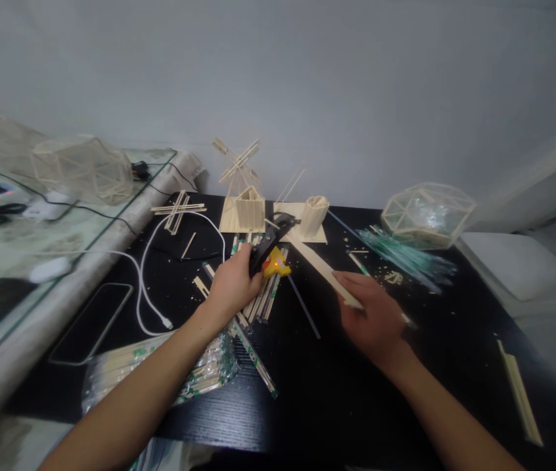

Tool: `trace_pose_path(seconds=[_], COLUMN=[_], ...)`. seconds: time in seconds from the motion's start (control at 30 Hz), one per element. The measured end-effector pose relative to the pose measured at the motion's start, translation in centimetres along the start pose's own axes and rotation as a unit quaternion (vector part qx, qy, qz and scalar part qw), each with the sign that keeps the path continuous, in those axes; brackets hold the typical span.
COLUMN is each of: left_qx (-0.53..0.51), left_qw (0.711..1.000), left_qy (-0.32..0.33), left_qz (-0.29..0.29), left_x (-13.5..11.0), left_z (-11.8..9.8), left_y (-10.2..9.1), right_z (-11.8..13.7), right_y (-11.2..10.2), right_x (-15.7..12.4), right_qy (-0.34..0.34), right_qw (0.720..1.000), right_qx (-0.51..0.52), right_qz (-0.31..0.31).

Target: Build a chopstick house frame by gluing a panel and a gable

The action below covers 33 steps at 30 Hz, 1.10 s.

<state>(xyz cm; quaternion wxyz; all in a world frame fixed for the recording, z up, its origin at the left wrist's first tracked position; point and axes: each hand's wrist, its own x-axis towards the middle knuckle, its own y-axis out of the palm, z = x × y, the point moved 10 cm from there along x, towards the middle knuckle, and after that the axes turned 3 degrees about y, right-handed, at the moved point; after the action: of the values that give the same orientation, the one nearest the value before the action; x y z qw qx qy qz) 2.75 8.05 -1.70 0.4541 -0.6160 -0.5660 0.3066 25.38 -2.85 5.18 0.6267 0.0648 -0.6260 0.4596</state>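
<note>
1. The left hand (233,282) has its fingers wrapped around the handle of a black and yellow glue gun (269,250); a small orange light glows on the yellow part.
2. The right hand (373,320), to the right of the glue gun, pinches the near end of a flat, pale wooden strip (320,265) between thumb and fingers; its far end lies near the gun's nose, and whether they touch I cannot tell.
3. A slim, cloudy glue stick (303,307) slants below the glue gun.
4. Just beyond the glue gun stand a rounded tower (313,217) of upright sticks and, to its left, an angular stick box (250,212) with crossed windmill blades (239,160) behind it.
5. Under and left of the glue gun lie thin wrapped chopsticks (271,297); farther left, a crinkled clear bag (116,369) holds more.
6. Well right of the glue gun are crumpled, green-tinted wrappers (405,255) and a faceted stick frame (428,209), on a smooth black table (307,399).
</note>
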Motion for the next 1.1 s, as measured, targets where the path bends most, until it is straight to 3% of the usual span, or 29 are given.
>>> trace_pose_path(seconds=[0.43, 0.97, 1.1], left_qx=[0.010, 0.121, 0.130], left_qw=[1.000, 0.991, 0.990], left_qy=[-0.007, -0.038, -0.039], left_qz=[0.011, 0.050, 0.029], left_x=[-0.05, 0.07, 0.02], left_z=[-0.06, 0.47, 0.35], left_y=[0.14, 0.96, 0.21], right_z=[-0.23, -0.17, 0.33], right_y=[0.22, 0.27, 0.01], right_x=[-0.12, 0.03, 0.45], right_qy=[0.013, 0.040, 0.038], right_qw=[1.000, 0.999, 0.999], right_qx=[0.016, -0.007, -0.018], right_qz=[0.007, 0.008, 0.018])
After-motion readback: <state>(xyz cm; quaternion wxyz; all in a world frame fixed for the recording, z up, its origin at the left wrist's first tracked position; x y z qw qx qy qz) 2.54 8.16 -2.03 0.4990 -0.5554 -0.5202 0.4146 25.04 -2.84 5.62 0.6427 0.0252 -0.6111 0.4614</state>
